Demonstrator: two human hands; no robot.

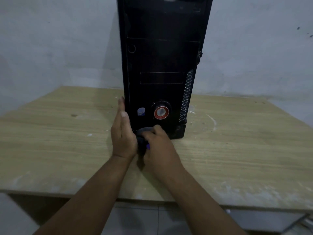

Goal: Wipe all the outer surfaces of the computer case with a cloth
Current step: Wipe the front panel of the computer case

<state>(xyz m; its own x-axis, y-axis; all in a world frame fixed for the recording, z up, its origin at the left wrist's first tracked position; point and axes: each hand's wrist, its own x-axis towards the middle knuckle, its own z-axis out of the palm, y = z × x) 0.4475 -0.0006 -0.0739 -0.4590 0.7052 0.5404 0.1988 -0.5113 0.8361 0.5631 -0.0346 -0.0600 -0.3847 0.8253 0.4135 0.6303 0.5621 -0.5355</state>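
Left hand (122, 136) flat, fingers straight against the computer case (162, 65), bracing it mid-table. Right hand (159, 146) grips the bunched cloth (144, 133), scrubbing the front's bottom edge.

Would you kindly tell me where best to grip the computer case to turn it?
Take the computer case by both side walls, low down, one hand from each side. It stands tall and narrow on the table, so a low grip should tip it less.
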